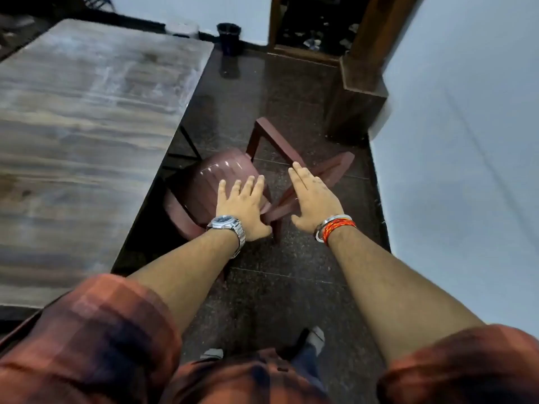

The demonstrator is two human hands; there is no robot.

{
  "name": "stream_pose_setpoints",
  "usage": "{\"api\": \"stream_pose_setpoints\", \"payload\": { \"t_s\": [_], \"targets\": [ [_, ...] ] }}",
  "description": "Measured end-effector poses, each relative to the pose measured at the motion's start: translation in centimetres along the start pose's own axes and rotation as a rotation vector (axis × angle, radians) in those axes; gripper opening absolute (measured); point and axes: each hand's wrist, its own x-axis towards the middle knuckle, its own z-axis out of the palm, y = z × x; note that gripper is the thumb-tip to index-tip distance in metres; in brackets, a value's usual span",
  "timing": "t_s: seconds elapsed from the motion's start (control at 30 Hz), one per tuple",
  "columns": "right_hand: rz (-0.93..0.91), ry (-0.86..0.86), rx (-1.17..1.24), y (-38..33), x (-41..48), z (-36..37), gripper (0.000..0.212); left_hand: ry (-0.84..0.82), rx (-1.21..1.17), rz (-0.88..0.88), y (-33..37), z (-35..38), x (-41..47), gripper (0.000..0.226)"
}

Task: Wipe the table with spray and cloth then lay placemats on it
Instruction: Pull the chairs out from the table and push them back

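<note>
Reaching for maroon chair (230, 182) beside table (87, 126); left hand (245, 205) and right hand (313, 199) both flat, fingers spread, gripping nothing. Advising firm backrest hold, sliding clear before wiping. Spray, cloth, placemats unseen.
</note>
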Motion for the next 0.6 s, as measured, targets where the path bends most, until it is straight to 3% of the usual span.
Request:
{"api": "stream_pose_setpoints", "payload": {
  "t_s": [0.13,0.27,0.4,0.53,0.6],
  "targets": [
    [-0.152,-0.079,-0.047,4.2,2.8,1.1,0.112,-0.065,0.0,-0.129,2.5,1.7,1.8,0.115],
    [-0.342,-0.135,-0.074,7.3,4.7,2.3,0.106,-0.084,-0.07,-0.194,5.5,2.1,2.0,0.093],
    [-0.486,-0.174,-0.084,9.6,6.1,3.8,0.079,-0.092,-0.046,-0.349,7.1,0.9,2.1,0.03],
    [-0.621,-0.155,-0.168,10.5,7.8,4.1,0.04,-0.11,0.014,-0.444,8.4,1.0,2.4,0.026],
    [-0.632,-0.2,-0.212,11.1,8.6,3.6,0.032,-0.106,-0.001,-0.489,9.2,1.2,2.7,0.024]
  ]
}}
